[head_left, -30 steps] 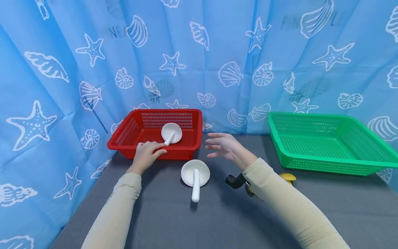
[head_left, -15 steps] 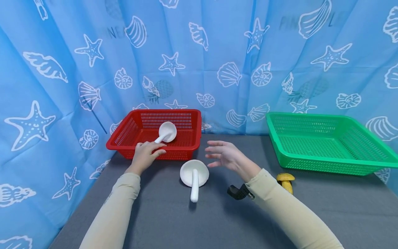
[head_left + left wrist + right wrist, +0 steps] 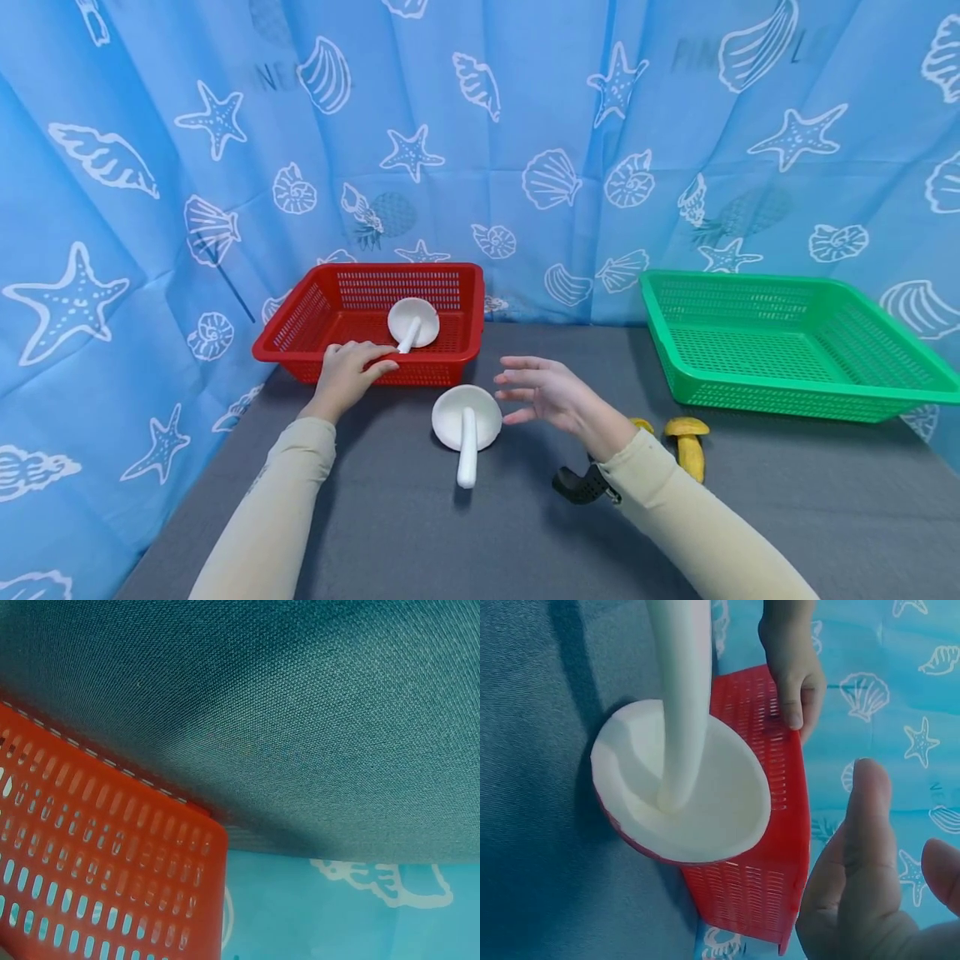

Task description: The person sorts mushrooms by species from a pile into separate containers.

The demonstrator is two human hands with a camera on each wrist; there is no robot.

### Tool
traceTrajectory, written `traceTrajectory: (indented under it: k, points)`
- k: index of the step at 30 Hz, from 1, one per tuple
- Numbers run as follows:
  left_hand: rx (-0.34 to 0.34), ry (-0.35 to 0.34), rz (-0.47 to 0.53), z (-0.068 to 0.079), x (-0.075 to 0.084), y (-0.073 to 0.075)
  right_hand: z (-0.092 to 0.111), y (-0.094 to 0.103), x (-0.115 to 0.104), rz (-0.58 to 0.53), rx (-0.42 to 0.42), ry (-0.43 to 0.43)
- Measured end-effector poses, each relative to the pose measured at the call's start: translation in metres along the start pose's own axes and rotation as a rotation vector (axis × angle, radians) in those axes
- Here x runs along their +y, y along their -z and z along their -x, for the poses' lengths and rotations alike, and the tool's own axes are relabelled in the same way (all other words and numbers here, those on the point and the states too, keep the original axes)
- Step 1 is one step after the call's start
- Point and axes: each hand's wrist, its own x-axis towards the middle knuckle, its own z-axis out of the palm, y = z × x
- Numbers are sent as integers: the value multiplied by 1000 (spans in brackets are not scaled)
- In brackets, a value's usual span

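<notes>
My left hand (image 3: pixel 345 379) grips the front rim of the red basket (image 3: pixel 435 372), thumb outside in the right wrist view. Inside the basket lies a toy mushroom (image 3: pixel 424 315) with a white stem, its pale cap underside turned up. A second such mushroom (image 3: pixel 447 417) lies on the cloth before the basket, stem pointing towards me. From the right wrist its cap (image 3: pixel 735 799) shows a reddish edge. My right hand (image 3: pixel 551 396) hovers right of this mushroom, fingers spread and holding nothing. The left wrist view catches only the basket wall (image 3: pixel 112 847), cloth and curtain.
A green basket (image 3: pixel 795 400) stands at the back right. Two yellow mushrooms (image 3: pixel 688 450) lie in front of it, one mostly hidden by my right sleeve (image 3: pixel 675 492). A blue curtain (image 3: pixel 510 125) with shell prints hangs behind the grey cloth (image 3: pixel 390 533).
The mushroom in the red basket has rocked left and back again. My right hand has lowered slightly towards me, uncovering more of the yellow mushrooms. The left hand stays on the rim.
</notes>
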Motion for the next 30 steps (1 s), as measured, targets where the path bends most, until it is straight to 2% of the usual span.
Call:
traceTrajectory:
  k: [9, 15, 30]
  points:
    - [-2, -17, 5, -1, -1, 1, 4, 1, 12, -5, -31, -19]
    - [-3, -6, 16, -1, 0, 0, 8, 1, 22, -6, -72, -43]
    - [-27, 8, 15, 0, -1, 0, 6, -6, 52, -5, -102, -114]
